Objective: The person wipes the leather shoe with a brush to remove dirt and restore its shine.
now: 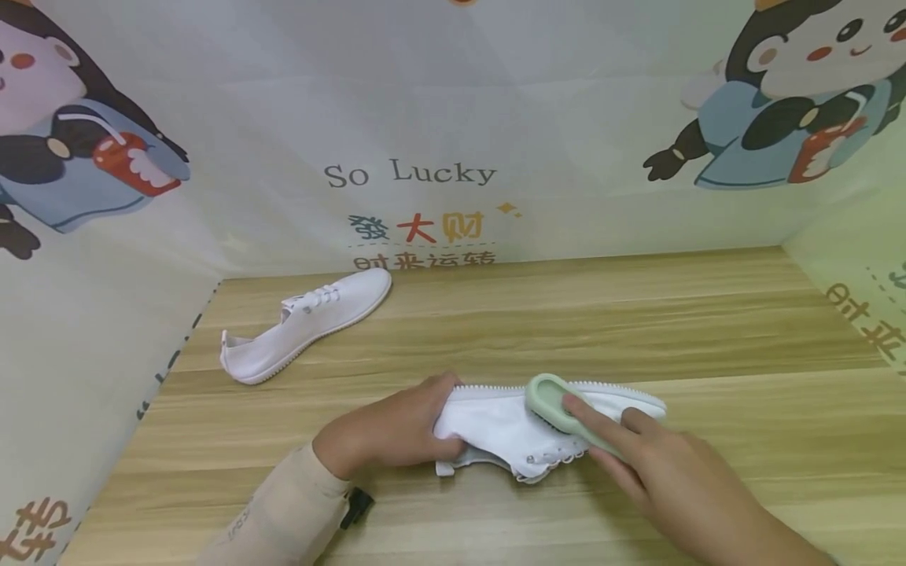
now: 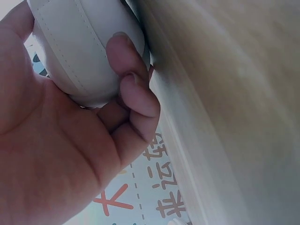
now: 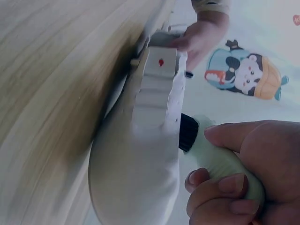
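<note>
A white lace-up shoe (image 1: 488, 424) is tipped on its side in the head view, its sole edge facing away and its toe to the right. My left hand (image 1: 396, 424) grips it by the heel, thumb near the opening; the left wrist view shows curled fingers (image 2: 136, 93) round the heel. In my right hand (image 1: 672, 472) is a pale green brush (image 1: 548, 401), index finger laid along its back. Seen from the right wrist, the brush's black bristles (image 3: 188, 133) meet the side of the shoe, and the other fingers wrap the handle.
A second white shoe (image 1: 311, 322) lies at the back left of the wood-grain table (image 1: 637, 314). Printed cloth walls (image 1: 425, 102) with cartoon figures and lettering enclose the back and sides. A small black object (image 1: 357, 507) sits by the left wrist.
</note>
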`<state>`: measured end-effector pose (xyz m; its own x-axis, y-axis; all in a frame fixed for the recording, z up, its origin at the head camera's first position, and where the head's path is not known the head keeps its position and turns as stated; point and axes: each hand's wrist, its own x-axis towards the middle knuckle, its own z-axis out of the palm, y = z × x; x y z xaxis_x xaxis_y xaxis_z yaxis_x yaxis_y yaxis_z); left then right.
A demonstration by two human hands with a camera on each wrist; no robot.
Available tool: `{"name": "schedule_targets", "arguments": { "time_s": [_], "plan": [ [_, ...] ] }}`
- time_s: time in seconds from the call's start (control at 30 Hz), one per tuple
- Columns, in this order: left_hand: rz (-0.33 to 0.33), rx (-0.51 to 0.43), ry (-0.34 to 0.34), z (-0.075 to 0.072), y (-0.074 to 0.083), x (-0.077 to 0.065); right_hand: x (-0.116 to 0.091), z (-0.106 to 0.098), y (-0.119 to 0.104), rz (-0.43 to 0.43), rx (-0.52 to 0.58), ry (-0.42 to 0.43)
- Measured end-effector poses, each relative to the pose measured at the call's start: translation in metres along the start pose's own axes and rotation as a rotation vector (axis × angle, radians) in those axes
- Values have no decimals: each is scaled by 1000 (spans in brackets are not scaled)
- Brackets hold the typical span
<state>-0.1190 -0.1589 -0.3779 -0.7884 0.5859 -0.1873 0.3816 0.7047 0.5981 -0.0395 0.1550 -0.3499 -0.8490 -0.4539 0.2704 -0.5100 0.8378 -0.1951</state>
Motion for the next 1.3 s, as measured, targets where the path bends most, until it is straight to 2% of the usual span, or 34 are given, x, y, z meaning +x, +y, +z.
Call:
{"name": "schedule_targets", "arguments": {
  "time_s": [0.43, 0.57, 0.67, 0.83, 1.03, 1.13, 1.3],
  "plan": [
    [30, -13, 1, 1, -1, 5, -15, -16, 22, 52, -10, -1],
    [41, -28, -7, 1, 0, 6, -19, -19, 26, 95, 10, -39],
    [37, -46, -9, 0, 1, 6, -20, -20, 25, 103, 43, -35],
    [15, -46, 6, -2, -1, 5, -17, -20, 19, 46, 104, 40],
    [-11, 51, 42, -7, -2, 4, -1, -18, 10, -9, 157, 91],
    [-4, 79, 45, -10, -1, 8, 7, -16, 5, -23, 183, 108],
    [21, 75, 28, -16, 0, 17, 16, -12, 1, -48, 218, 103]
  ]
}}
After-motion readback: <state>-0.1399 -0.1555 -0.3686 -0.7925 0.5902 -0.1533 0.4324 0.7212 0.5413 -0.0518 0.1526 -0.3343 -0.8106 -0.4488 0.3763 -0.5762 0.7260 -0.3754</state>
